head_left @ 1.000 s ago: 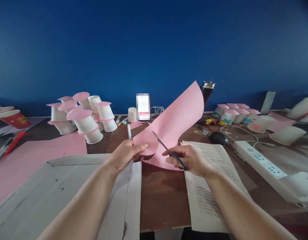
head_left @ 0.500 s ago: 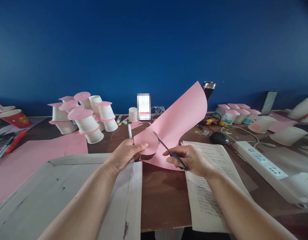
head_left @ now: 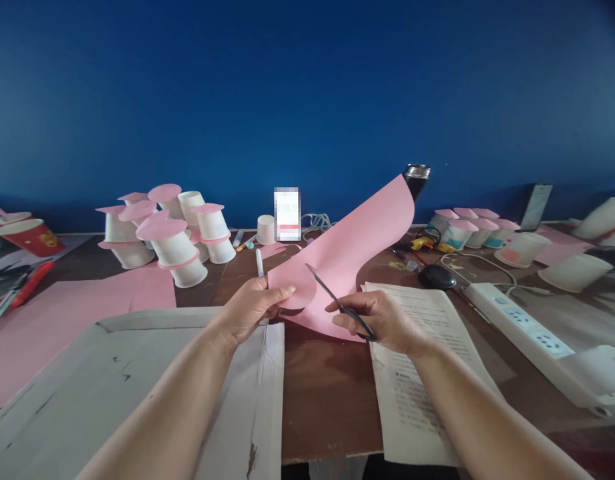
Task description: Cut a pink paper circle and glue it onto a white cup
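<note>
A curled sheet of pink paper (head_left: 362, 230) is pinched at its left end by my left hand (head_left: 252, 307), thumb on top. That end has a rounded cut edge, while the far end rises to the upper right. My right hand (head_left: 372, 320) is closed around the handles of dark scissors (head_left: 332, 293). Their blades point up and left across the paper beside the rounded piece, and look closed or nearly so. Behind my left fingers stands the white marker (head_left: 260, 262), partly hidden.
Stacked paper cups (head_left: 172, 243) with pink paper pieces stand at the back left. A large pink sheet (head_left: 87, 310) and a white board (head_left: 152, 380) lie on the left. To the right are printed pages (head_left: 417, 400), a mouse (head_left: 437, 276), a power strip (head_left: 527, 333) and a black bottle (head_left: 416, 180).
The raised far end of the pink paper has dipped a little. Both hands and the scissors are in nearly the same place.
</note>
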`<state>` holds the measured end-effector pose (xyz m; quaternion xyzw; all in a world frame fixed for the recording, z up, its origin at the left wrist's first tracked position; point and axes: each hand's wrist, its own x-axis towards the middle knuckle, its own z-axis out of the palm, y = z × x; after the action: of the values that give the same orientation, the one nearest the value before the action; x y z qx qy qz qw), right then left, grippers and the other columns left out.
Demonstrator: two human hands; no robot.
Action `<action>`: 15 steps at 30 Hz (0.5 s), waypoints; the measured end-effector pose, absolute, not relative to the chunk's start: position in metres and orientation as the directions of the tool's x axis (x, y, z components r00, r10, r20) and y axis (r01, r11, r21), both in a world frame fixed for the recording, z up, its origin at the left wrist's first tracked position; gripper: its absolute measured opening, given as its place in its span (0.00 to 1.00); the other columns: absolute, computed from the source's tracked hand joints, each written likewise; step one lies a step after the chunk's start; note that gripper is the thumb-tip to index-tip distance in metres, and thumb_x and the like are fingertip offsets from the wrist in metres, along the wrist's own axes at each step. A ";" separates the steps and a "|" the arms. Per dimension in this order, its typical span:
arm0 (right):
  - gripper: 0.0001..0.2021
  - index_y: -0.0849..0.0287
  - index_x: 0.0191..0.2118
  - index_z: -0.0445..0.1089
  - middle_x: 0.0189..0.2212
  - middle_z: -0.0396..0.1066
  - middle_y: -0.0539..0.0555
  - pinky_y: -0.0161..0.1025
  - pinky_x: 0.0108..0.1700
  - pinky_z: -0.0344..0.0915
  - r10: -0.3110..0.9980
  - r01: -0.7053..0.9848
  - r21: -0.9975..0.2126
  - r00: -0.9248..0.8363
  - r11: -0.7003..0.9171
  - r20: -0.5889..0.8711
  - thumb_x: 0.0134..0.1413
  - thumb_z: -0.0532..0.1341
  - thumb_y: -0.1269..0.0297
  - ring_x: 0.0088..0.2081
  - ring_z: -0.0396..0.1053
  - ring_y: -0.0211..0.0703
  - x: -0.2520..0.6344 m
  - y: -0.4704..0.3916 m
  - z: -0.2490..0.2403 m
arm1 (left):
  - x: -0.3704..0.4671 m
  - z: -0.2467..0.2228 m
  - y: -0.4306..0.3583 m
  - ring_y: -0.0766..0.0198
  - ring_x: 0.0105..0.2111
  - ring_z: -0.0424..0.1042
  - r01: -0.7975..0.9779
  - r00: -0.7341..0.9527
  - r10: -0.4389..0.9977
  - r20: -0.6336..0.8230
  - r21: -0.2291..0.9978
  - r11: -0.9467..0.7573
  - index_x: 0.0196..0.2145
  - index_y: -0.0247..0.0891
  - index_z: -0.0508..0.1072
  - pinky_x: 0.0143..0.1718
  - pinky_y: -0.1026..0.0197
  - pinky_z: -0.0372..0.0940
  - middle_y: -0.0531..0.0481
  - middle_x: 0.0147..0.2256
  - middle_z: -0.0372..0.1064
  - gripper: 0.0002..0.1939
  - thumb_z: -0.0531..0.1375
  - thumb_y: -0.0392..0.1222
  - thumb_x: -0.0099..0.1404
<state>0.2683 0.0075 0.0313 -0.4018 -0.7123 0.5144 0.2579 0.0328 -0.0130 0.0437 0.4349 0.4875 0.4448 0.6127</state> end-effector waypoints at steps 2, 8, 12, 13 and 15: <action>0.19 0.62 0.39 0.76 0.18 0.59 0.47 0.31 0.21 0.50 0.844 0.300 -0.944 -0.535 0.137 -0.047 0.47 0.65 0.51 0.20 0.54 0.30 0.268 0.007 0.031 | 0.033 0.043 -0.013 0.71 0.20 0.61 -0.133 0.134 0.969 -0.207 0.965 0.225 0.33 0.33 0.75 0.25 0.65 0.56 0.51 0.24 0.69 0.13 0.66 0.45 0.51; 0.19 0.63 0.38 0.76 0.18 0.59 0.47 0.31 0.20 0.52 0.878 0.238 -0.967 -0.478 0.096 -0.030 0.45 0.66 0.52 0.20 0.54 0.30 0.265 0.009 0.026 | 0.042 0.036 -0.012 0.75 0.18 0.54 -0.251 0.077 0.978 -0.192 0.946 0.205 0.27 0.33 0.72 0.21 0.68 0.52 0.57 0.19 0.58 0.13 0.66 0.47 0.52; 0.21 0.63 0.40 0.75 0.17 0.59 0.46 0.31 0.21 0.52 0.884 0.203 -0.975 -0.468 0.090 -0.016 0.45 0.66 0.51 0.20 0.54 0.30 0.264 0.010 0.025 | 0.057 0.027 -0.012 0.72 0.25 0.61 -0.454 0.105 0.979 -0.176 0.867 0.204 0.30 0.33 0.72 0.28 0.68 0.60 0.54 0.25 0.62 0.14 0.67 0.46 0.51; 0.21 0.63 0.40 0.75 0.18 0.59 0.46 0.31 0.21 0.52 0.882 0.197 -0.977 -0.471 0.086 -0.018 0.45 0.66 0.51 0.20 0.54 0.30 0.263 0.009 0.026 | 0.060 0.025 -0.012 0.72 0.26 0.61 -0.494 0.106 0.979 -0.177 0.845 0.206 0.31 0.33 0.73 0.30 0.67 0.61 0.54 0.25 0.63 0.14 0.68 0.45 0.51; 0.21 0.64 0.40 0.75 0.18 0.59 0.46 0.31 0.21 0.51 0.878 0.199 -0.977 -0.478 0.081 -0.025 0.45 0.66 0.52 0.20 0.54 0.30 0.261 0.008 0.026 | 0.065 0.022 -0.012 0.72 0.25 0.61 -0.553 0.081 0.979 -0.188 0.808 0.201 0.30 0.33 0.73 0.31 0.67 0.61 0.54 0.26 0.64 0.14 0.68 0.44 0.50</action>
<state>0.2613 0.0085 0.0265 -0.4046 -0.6657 0.5441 0.3117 0.0647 -0.0117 0.0224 0.2836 0.3752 0.5648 0.6781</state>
